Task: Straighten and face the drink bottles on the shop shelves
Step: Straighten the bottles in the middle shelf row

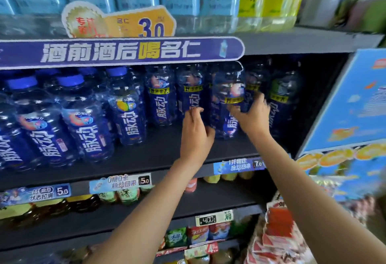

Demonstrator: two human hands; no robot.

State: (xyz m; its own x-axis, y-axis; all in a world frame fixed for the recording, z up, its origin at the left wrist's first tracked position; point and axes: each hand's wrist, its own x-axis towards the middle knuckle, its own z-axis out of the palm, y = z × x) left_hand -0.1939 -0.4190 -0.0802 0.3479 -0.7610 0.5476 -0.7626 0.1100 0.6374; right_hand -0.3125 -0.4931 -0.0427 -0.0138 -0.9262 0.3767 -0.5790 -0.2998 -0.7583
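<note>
Blue-labelled drink bottles [133,115] are standing in a row along the middle shelf [146,157], caps up, most labels facing out. You are reaching both arms onto that shelf. Your right hand [251,115] is curling around the lower body of one blue bottle [228,100], thumb on the near side, fingers wrapping behind; this bottle is sitting forward of its neighbours and looking slightly tilted. Your left hand [195,132] is resting just beside it, fingertips touching the label of the adjacent bottle [191,96], fingers fairly straight, not gripping. A purple banner [121,51] is running along the shelf edge above. Price tags [121,182] are sitting on the lip below. A blue carton [353,104] is standing to the right.
</note>
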